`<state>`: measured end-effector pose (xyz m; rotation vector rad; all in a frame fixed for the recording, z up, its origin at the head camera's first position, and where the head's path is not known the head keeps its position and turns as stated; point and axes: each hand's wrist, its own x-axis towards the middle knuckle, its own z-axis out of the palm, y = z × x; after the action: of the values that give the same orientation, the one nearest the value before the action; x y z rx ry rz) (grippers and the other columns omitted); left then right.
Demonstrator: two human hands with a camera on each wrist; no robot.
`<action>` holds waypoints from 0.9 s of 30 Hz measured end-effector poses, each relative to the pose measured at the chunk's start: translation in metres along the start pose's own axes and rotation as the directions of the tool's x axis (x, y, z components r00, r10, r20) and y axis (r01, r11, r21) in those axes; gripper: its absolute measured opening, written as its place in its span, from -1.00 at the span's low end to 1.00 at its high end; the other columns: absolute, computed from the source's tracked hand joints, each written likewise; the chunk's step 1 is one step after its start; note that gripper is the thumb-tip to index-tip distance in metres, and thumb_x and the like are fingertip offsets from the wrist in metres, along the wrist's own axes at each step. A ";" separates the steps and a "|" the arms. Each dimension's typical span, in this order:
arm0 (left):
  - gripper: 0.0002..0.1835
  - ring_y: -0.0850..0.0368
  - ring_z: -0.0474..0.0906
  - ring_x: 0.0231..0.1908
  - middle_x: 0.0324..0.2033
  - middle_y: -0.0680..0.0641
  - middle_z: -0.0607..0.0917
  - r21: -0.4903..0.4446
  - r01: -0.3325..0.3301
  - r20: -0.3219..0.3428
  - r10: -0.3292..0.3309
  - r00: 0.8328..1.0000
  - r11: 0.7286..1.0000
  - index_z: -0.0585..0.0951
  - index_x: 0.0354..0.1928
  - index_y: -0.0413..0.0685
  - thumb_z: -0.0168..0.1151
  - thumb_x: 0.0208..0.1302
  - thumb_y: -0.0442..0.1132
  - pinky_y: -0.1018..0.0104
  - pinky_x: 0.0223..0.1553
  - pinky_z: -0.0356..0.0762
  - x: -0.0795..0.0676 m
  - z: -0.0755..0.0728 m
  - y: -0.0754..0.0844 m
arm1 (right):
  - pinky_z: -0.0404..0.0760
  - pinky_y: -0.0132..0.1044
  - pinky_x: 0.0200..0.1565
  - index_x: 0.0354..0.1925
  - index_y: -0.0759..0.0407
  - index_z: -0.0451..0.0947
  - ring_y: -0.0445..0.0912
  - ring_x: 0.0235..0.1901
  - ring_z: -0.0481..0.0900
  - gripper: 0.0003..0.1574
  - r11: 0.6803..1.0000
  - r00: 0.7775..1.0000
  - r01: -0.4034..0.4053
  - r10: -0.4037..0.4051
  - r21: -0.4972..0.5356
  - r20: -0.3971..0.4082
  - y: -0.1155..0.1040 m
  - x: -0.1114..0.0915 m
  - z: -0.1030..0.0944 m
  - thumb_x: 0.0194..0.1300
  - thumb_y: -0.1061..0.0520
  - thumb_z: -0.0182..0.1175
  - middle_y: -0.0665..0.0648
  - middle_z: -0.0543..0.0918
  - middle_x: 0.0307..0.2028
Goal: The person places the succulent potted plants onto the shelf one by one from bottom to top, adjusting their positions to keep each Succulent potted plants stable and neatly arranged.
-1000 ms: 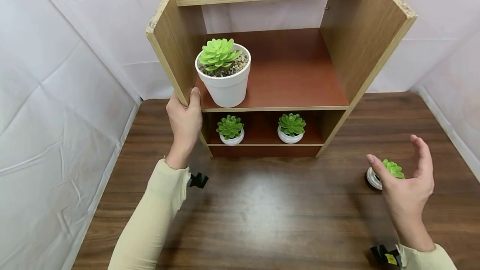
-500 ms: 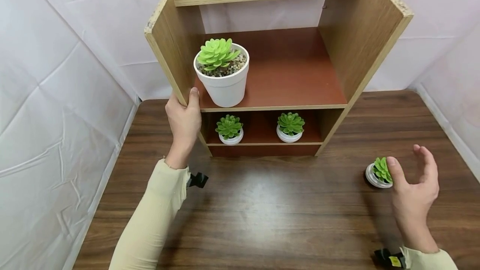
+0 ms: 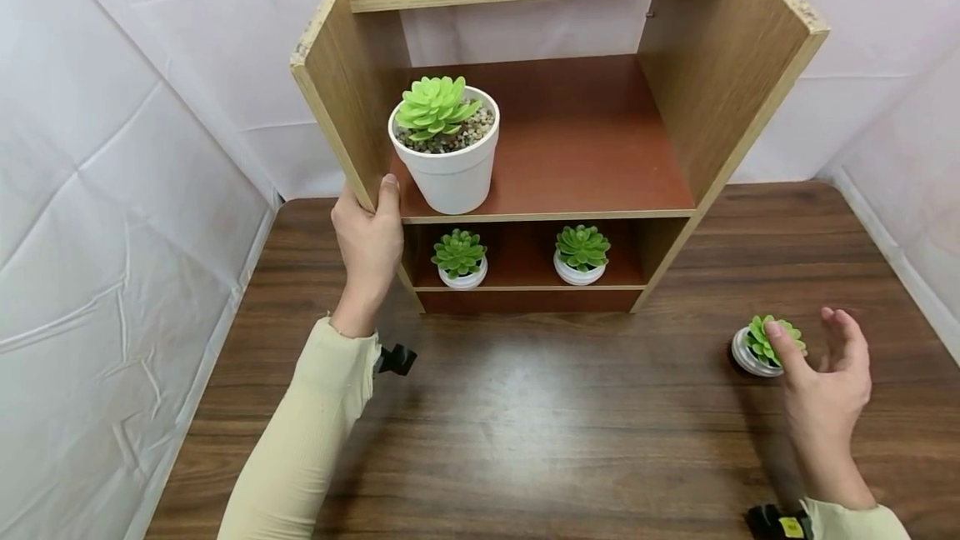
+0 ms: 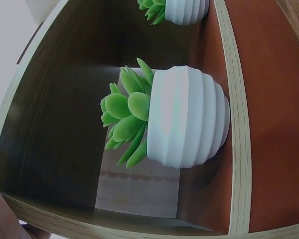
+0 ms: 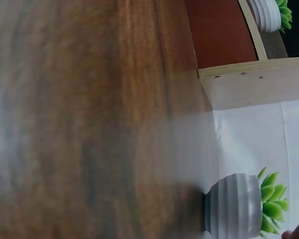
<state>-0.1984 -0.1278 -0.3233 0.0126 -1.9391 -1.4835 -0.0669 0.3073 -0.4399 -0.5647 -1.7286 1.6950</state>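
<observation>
My left hand grips the left side panel of a wooden shelf unit, thumb on its inner side. At the right, my right hand is beside a small potted succulent on the table. Its thumb overlaps the green leaves in the head view; its fingers are apart and bent, with nothing gripped. The right wrist view shows this ribbed white pot upright on the table, a fingertip near its leaves. Whether they touch, I cannot tell.
On the middle shelf stands a larger white pot with a bright green succulent. Two small potted succulents sit on the lower shelf, one left, one right. White sheeting hangs around the brown wooden table.
My right hand first drew right and down, away from over the small succulent, then came slightly back left with its fingers lower. My left hand keeps its grip on the panel.
</observation>
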 end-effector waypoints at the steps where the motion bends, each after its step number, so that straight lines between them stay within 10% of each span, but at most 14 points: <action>1: -0.83 0.13 0.34 -0.57 -0.59 -0.06 0.46 0.000 0.001 -0.001 -0.001 1.000 1.000 0.57 -0.28 -0.30 0.16 0.34 -0.28 0.28 -0.47 0.27 0.000 0.000 0.000 | 0.09 -0.50 0.26 0.30 0.12 0.35 -0.12 0.30 0.25 -0.15 1.000 1.000 -0.012 0.012 -0.001 -0.003 0.001 0.000 0.000 0.07 0.33 0.44 0.08 0.43 0.20; 12: -0.83 0.13 0.36 -0.54 -0.58 -0.06 0.47 0.015 0.005 -0.013 -0.004 1.000 1.000 0.56 -0.31 -0.28 0.17 0.32 -0.27 0.28 -0.43 0.31 0.000 0.001 0.001 | 0.16 -0.47 0.25 0.25 0.15 0.36 -0.04 0.23 0.33 -0.19 0.993 0.994 -0.104 0.105 0.056 -0.011 0.010 0.002 -0.001 0.07 0.38 0.43 0.08 0.48 0.11; 27: -0.82 0.12 0.37 -0.54 -0.57 -0.07 0.50 0.017 0.006 0.003 -0.006 1.000 1.000 0.58 -0.27 -0.29 0.17 0.34 -0.26 0.28 -0.44 0.31 0.000 0.000 0.000 | 0.28 -0.62 0.02 0.38 0.13 0.32 -0.18 0.16 0.36 -0.09 0.950 0.962 -0.271 0.274 -0.157 -0.002 0.017 0.003 -0.004 0.11 0.17 0.47 0.02 0.45 0.14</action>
<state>-0.1982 -0.1280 -0.3233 0.0233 -1.9561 -1.4712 -0.0685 0.3131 -0.4561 -0.8972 -1.8780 1.7620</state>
